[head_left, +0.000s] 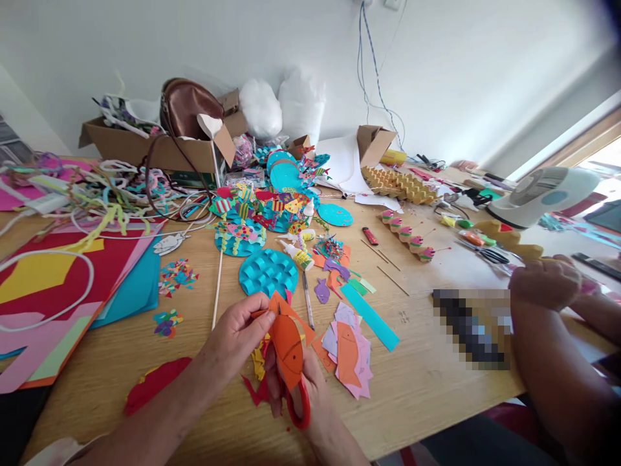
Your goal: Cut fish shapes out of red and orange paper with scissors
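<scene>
Right hand (316, 388) grips scissors (305, 414) below the fish (290, 346). Left hand (246, 323) pinches its top; snip slowly, turning the fish.

From where I stand, I see two bare arms. The left arm (169, 396) is long and smooth, thin at the wrist and fatter toward the near edge. Its grip (246, 323) is a bare hand with a round thumb tip. The right arm (340, 435) is bare too, and so is its grip (315, 384). Some whitish cloth (57, 451) shows near left, maybe clothes; I can't tell.
</scene>
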{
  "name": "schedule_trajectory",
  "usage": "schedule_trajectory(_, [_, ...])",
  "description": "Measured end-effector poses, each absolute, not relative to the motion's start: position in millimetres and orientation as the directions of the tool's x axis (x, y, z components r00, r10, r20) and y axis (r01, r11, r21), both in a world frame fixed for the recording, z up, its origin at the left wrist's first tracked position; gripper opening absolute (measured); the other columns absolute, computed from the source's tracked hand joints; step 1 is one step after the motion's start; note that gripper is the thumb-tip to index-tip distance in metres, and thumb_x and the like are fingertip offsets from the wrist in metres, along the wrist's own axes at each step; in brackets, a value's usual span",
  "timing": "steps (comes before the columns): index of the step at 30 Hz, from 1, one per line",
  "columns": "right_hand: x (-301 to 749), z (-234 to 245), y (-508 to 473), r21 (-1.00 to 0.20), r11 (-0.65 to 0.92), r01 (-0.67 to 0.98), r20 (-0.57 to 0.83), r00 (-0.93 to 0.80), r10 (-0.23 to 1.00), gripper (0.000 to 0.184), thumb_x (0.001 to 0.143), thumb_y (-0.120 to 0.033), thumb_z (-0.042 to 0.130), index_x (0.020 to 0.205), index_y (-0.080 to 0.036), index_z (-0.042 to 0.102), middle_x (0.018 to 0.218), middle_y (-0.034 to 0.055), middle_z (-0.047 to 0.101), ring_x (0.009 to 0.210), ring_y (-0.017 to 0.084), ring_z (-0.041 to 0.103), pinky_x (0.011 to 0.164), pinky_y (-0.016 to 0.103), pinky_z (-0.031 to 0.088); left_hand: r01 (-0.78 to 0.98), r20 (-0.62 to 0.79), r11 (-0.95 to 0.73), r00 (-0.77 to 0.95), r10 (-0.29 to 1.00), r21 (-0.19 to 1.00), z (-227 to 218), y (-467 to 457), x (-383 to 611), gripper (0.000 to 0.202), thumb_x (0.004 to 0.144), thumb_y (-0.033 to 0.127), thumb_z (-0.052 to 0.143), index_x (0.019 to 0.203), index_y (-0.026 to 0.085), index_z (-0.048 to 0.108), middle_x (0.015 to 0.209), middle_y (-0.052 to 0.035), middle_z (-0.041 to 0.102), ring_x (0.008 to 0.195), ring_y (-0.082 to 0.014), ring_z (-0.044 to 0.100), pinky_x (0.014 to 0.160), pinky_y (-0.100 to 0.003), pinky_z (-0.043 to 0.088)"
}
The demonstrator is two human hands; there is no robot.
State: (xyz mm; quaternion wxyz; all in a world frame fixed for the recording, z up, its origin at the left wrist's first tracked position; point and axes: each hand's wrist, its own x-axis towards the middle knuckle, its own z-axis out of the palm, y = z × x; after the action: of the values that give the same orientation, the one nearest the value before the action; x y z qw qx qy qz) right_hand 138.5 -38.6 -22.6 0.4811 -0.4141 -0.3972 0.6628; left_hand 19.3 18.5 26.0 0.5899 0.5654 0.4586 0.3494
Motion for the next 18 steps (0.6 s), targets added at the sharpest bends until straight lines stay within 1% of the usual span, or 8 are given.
schedule_trajectory(3, [138.7, -21.3, -38.9, -0.931, -0.214, -0.295, -0.165, -0.183, 0.969, 0.053, 0.076, -0.071, 0.050, 0.068, -0.018, 0.050, 0.045, -0.0062, 0.042, 0.035, 0.007, 0.038, 0.035, 0.018, 0.034, 0.095, -0.155, 0.131, 0.330, 0.931, 0.987, 28.2, 17.1, 20.6, 0.023, 0.079, 0.037, 0.049, 0.063, 0.021, 0.048, 0.056, 0.0064, 0.036, 0.052, -0.0118, 0.033, 0.051, -0.023, 0.028])
schedule_trajectory(7, [139.3, -21.9, -40.1, -0.943, -0.193, -0.271, -0.151, -0.169, 0.974, 0.051, 0.077, -0.069, 0.049, 0.066, -0.020, 0.048, 0.045, -0.0058, 0.041, 0.035, 0.008, 0.037, 0.037, 0.020, 0.034, 0.080, -0.166, 0.147, 0.331, 0.929, 0.986, 30.0, 15.0, 22.6, 0.022, 0.078, 0.037, 0.050, 0.063, 0.021, 0.049, 0.056, 0.0063, 0.037, 0.053, -0.0122, 0.033, 0.052, -0.023, 0.029])
schedule_trajectory(11, [139.0, -25.5, -41.6, -0.950, -0.186, -0.250, -0.146, -0.169, 0.975, 0.050, 0.079, -0.069, 0.047, 0.063, -0.021, 0.047, 0.042, -0.0058, 0.039, 0.035, 0.009, 0.036, 0.036, 0.021, 0.031, 0.079, -0.162, 0.144, 0.335, 0.928, 0.986, 27.4, 14.6, 22.8, 0.022, 0.080, 0.037, 0.049, 0.065, 0.021, 0.051, 0.056, 0.0062, 0.038, 0.054, -0.0123, 0.033, 0.052, -0.023, 0.029])
schedule_trajectory(15, [137.4, -35.7, -43.9, -0.927, -0.191, -0.324, -0.156, -0.132, 0.979, 0.048, 0.075, -0.069, 0.052, 0.066, -0.023, 0.044, 0.046, -0.0056, 0.041, 0.035, 0.010, 0.037, 0.034, 0.023, 0.029, 0.084, -0.161, 0.140, 0.359, 0.919, 0.987, 24.8, 14.8, 21.3, 0.022, 0.082, 0.036, 0.047, 0.067, 0.020, 0.051, 0.057, 0.0061, 0.038, 0.056, -0.0123, 0.033, 0.053, -0.023, 0.029])
schedule_trajectory(18, [136.3, -43.9, -45.9, -0.907, -0.207, -0.367, -0.188, -0.089, 0.978, 0.043, 0.075, -0.065, 0.056, 0.071, -0.023, 0.044, 0.049, -0.0064, 0.042, 0.034, 0.009, 0.037, 0.033, 0.023, 0.030, 0.082, -0.166, 0.146, 0.369, 0.915, 0.986, 24.5, 14.5, 20.5, 0.021, 0.083, 0.035, 0.047, 0.068, 0.020, 0.051, 0.059, 0.0058, 0.039, 0.057, -0.0126, 0.034, 0.054, -0.023, 0.029])
